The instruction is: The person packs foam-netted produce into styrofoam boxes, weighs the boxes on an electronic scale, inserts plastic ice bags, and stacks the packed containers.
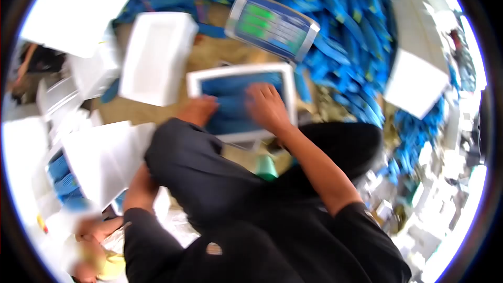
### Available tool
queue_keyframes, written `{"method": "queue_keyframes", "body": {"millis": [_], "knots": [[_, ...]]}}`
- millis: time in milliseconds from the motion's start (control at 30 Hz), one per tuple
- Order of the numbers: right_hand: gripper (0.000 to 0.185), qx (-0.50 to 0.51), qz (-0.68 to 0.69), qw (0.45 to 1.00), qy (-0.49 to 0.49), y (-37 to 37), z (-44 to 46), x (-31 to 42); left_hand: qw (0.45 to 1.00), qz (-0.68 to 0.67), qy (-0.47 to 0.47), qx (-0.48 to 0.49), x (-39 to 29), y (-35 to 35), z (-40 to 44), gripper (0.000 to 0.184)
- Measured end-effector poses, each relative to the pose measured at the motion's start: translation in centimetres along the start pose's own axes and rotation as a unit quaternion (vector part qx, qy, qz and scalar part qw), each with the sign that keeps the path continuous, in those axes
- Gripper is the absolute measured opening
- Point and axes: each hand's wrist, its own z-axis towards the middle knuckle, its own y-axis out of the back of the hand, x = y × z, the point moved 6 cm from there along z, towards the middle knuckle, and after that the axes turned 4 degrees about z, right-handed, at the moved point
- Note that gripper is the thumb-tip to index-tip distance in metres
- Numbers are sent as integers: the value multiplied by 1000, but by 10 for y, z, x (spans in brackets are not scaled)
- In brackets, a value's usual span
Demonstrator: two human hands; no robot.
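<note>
Between my knees stands a white box [289,86] with several blue pieces [230,89] lying in it, blurred by motion. My left hand [200,110] is at the box's left side, its fingers over the rim and touching the blue pieces; whether it grips anything is hidden by blur. Over the right part of the box, my right hand [266,106] rests on the blue pieces with its fingers bent; what lies under the fingertips cannot be made out. Just beyond the box is a scale display [272,26] with green digits.
A large heap of blue pieces [346,36] spreads behind and right. An empty white box [157,57] stands at the upper left, white boxes [99,160] at the left, another [416,84] at the right. A green object [266,167] lies between my legs. Another person [97,251] is at the lower left.
</note>
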Motion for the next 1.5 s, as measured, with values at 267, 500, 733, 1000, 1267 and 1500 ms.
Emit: {"method": "queue_keyframes", "body": {"millis": [267,500,733,1000,1267,1500], "knots": [[64,163,-56,978,113,-49,0,16,965,92,-109,-220,-4,-1,-35,60],[62,180,-85,973,119,-64,-2,3,956,156,-125,-213,1,-12,-30,60],[60,166,-85,976,114,-57,1,12,935,176,-105,-291,5,-29,-25,56],[64,165,-77,976,117,-44,-7,29,948,185,-16,-257,0,-38,-25,50],[64,-88,-87,990,-74,26,-40,-50,879,-62,161,-444,31,4,-61,52],[47,111,190,881,-419,-10,-111,-208,747,-555,330,-159,47,-70,-105,51]]}}
